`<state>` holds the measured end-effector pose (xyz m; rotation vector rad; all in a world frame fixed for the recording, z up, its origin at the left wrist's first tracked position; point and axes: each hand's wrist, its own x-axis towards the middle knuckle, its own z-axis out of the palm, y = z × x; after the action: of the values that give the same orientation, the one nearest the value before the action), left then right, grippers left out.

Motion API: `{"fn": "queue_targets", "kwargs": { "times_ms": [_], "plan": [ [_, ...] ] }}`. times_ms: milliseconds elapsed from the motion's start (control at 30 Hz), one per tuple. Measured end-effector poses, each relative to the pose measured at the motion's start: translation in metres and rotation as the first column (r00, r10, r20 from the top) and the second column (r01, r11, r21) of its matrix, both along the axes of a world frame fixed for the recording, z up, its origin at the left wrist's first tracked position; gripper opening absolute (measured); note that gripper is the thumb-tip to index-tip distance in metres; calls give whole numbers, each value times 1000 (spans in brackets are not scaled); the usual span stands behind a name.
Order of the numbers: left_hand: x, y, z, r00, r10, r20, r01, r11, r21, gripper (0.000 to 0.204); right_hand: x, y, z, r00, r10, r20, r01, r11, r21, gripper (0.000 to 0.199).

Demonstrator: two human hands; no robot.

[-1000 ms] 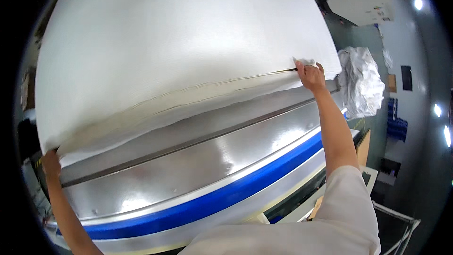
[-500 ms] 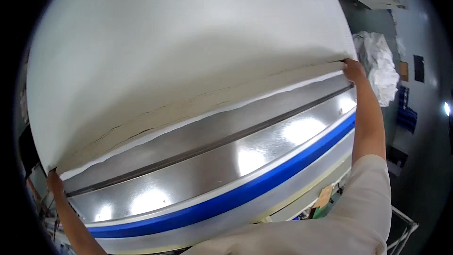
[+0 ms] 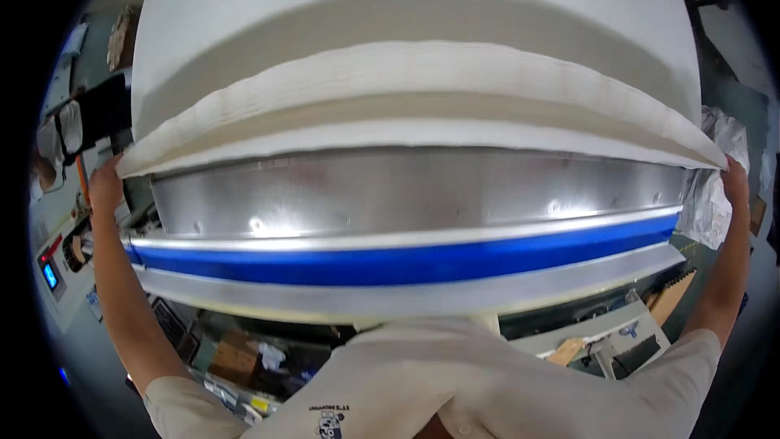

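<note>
A wide white sheet stack (image 3: 422,65) spans the view from side to side; whether it is cloth or paper I cannot tell. Its near edge is raised in a long arch, and many thin layers show along it. My left hand (image 3: 106,183) is closed on the stack's left corner. At the opposite corner my right hand (image 3: 735,181) grips the same edge. Both arms are spread wide. Below the raised edge lies a shiny metal plate (image 3: 406,191), partly covered by the sheets.
A blue strip (image 3: 406,264) and a pale rail (image 3: 390,299) run along the near side of the metal plate. Crumpled white plastic (image 3: 705,211) lies beside my right hand. At the left, a machine with a lit blue display (image 3: 50,276) stands near another person's hand (image 3: 42,171).
My view has turned, so the stack's edge now runs level. The edge has risen into an arch, uncovering its layers. Both hands keep hold of the corners.
</note>
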<state>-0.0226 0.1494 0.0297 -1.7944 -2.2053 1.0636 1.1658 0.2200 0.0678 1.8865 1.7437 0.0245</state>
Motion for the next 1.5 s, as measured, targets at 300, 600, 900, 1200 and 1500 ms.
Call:
{"fn": "queue_targets", "kwargs": {
  "times_ms": [300, 600, 900, 1200, 1500],
  "plan": [
    [-20, -183, -46, 1000, 8, 13, 0, 852, -524, 31, -1, -136, -32, 987, 137, 89, -80, 880, -469, 37],
    [52, -229, -79, 994, -66, -81, -35, 520, -854, 16, -55, -203, -63, 952, 118, 282, 129, 681, -721, 22],
    [23, -236, -87, 927, 220, -303, -362, 733, -576, 21, -28, -228, -94, 950, 110, 292, 134, 702, -700, 18],
    [18, -213, -105, 868, 491, 76, -494, 869, 17, 35, 55, -266, -100, 907, 290, 304, 117, 522, -845, 26],
    [131, -190, -109, 960, 222, 170, -216, 975, -51, 28, -45, -221, -89, 971, -112, 209, 223, 730, -646, 38]
  ]
}}
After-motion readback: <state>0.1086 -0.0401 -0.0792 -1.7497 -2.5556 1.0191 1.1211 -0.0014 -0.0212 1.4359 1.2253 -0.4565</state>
